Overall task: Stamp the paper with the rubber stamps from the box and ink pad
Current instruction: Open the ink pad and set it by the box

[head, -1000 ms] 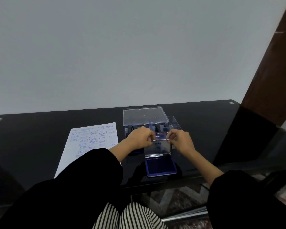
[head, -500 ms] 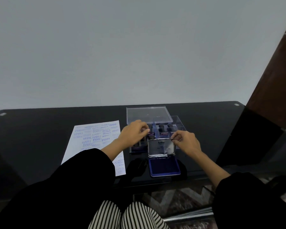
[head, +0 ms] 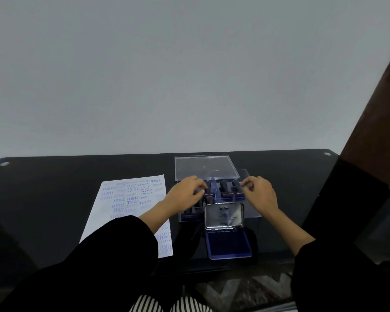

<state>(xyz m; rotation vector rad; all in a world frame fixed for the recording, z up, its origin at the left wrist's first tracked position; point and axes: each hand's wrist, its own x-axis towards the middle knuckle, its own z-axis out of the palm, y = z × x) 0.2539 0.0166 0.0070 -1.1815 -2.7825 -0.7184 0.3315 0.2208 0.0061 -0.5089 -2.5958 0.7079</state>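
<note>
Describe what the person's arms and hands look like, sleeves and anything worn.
Both arms wear loose, wide black sleeves ending partway down the forearm. The left hand and right hand are bare: no gloves, and no rings, watch or bracelets visible, though the picture is soft.

Plain indoor room, black glass desk (head: 54, 188), bare wall (head: 167, 75), patterned floor (head: 245, 291)
</note>
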